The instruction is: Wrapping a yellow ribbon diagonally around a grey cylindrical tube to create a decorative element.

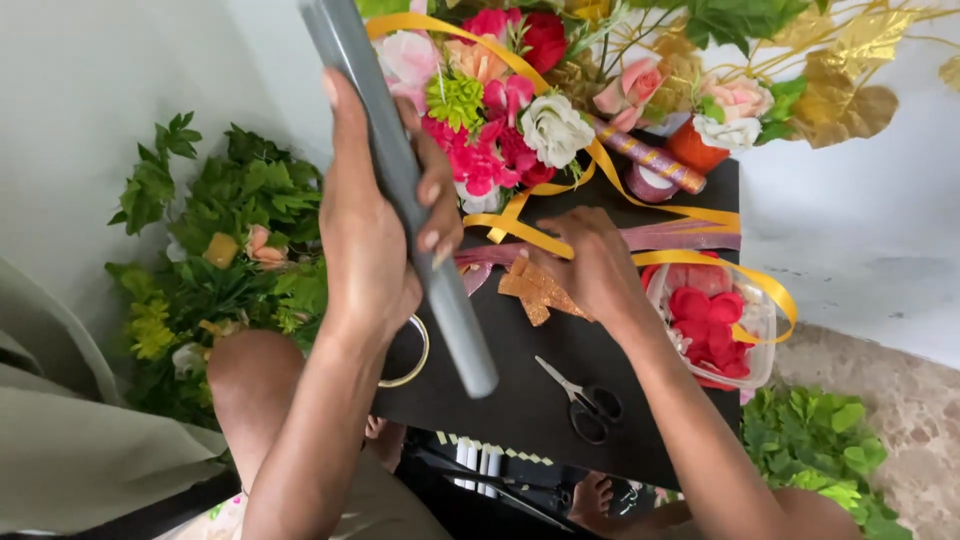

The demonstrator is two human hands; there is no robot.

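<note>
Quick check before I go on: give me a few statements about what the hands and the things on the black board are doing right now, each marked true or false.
1. The left hand holds a grey roll in its grip. True.
2. The right hand holds the scissors. False: the scissors lie untouched on the black board; the right hand rests on the gold glitter piece.
3. The clear container holds red petals. True.
4. The yellow ribbon is wound neatly on a spool. False: it loops loose across the flowers and the board.
5. Green foliage lies left of the board. True.
</note>
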